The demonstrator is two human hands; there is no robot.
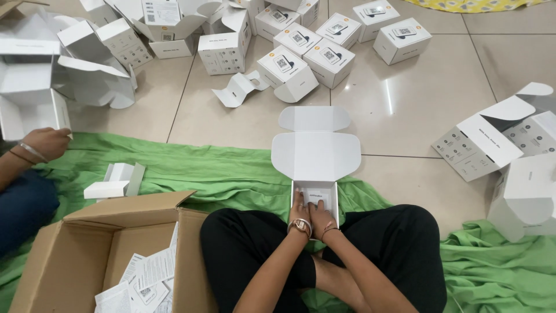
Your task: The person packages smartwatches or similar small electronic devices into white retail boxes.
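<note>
An open white box [315, 155] is sitting on the green cloth [231, 174] between the seated person's knees, its two-flap lid standing open away from them. Both hands are reaching inside it: the left hand [299, 207] and the right hand [322, 213] are pressing flat on a white insert, fingers loose, neither one clasping anything. One brown carton [87, 255] of paper leaflets is lying at the left. A co-worker's hand [47, 142] is touching another white box. Seven closed white boxes [330, 58] are clustering on the tiles ahead.

Small white cardboard box [315, 155], lid flapped open, upright on green cloth, between crossed legs
</note>
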